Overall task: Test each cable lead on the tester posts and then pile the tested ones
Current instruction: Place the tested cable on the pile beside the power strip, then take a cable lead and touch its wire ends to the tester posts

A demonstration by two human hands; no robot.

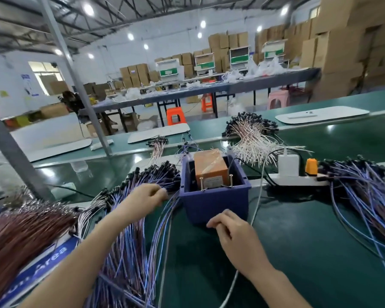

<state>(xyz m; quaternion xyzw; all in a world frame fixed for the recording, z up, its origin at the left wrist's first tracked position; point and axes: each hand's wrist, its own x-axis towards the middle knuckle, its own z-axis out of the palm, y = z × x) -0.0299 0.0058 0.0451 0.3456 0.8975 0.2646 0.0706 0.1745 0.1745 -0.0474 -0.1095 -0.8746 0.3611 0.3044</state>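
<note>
Left of the blue bin (213,203): a large heap of blue leads (129,230) lay fanned over the green table (298,252), black ends pointing away from the person.
Left hand (147,196): sat in that heap, just beside the bin's left wall, fingers curled and pinching a few leads near their black ends.
Right hand (230,232): was just in front of the bin's near wall with its fingers curled inward; whether it held a thin wire could not be told.
Inside the bin: an orange box (210,167) wrapped in clear tape (the tester, by my reading) stood with two metal posts (201,184) upright at its near edge.
Posts: both were bare, with no lead touching either.
Right of the bin: a second heap of leads (365,196) lay past a white power strip (298,180).
Behind the bin: a bundle of white leads (251,138) rested on the table.
Progress: it looked like the middle of the run. The right-hand heap was probably the tested pile, though nothing marked it so.
Left to do: the heap under the left hand was large, so many leads likely awaited testing.
Step in hand: picking out the next lead to bring to the posts, as I judged.
</note>
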